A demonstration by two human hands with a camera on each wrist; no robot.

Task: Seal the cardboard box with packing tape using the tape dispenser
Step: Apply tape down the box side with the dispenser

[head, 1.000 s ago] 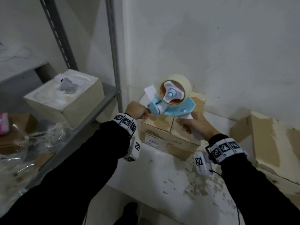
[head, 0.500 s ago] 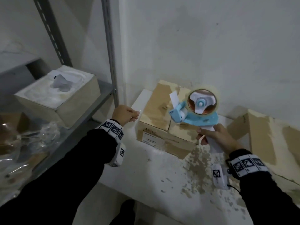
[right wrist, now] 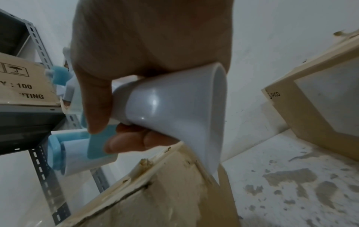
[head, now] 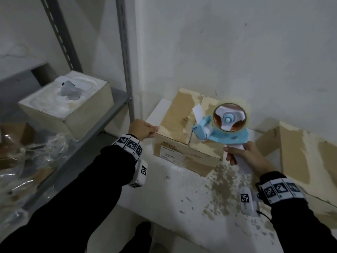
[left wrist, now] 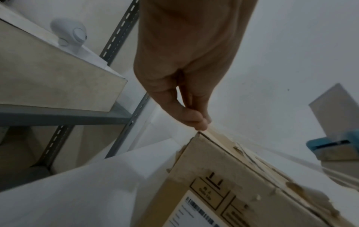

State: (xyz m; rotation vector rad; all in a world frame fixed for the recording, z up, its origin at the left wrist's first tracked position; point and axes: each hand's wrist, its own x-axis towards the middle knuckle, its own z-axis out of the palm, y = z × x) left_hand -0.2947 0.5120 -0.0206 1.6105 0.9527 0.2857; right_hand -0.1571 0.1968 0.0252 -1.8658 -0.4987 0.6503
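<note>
White wall, stained white ledge (head: 182,201). Cardboard box (head: 178,125) sits on it. We see the left hand (head: 141,131) at box's left top edge, thumb + fingers pinched on the clear tape (left wrist: 330,170) end. Right hand (head: 249,157) at box's right, clenched round tape dispenser (head: 224,128) handle, dispenser above box top.

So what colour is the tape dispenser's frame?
Light blue, with a white handle; the tape dispenser shows best in the head view.
</note>
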